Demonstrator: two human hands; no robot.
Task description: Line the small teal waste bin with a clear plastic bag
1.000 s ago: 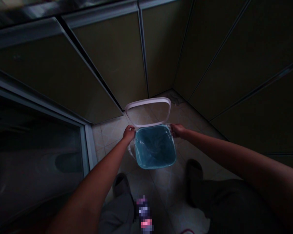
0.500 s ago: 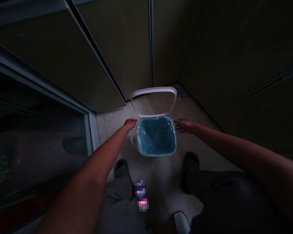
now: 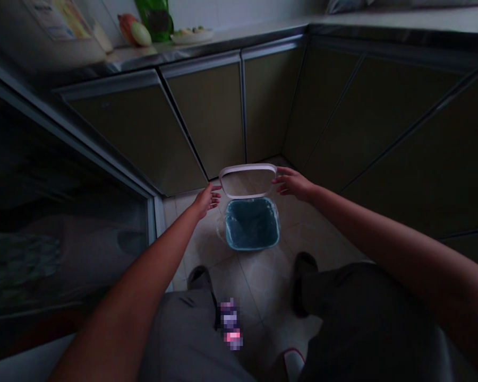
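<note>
Fingers spread, the left hand [image 3: 208, 200] and right hand [image 3: 293, 184] flank the raised rim [image 3: 248, 167], perhaps touching it; the lined blue bin [image 3: 252, 225] stands on the floor [image 3: 242, 273].

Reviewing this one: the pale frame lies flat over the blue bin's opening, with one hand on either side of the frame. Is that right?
Not quite. The head view shows the pale frame tilted up at the far edge of the blue bin. The left hand and right hand are on either side of it.
</note>
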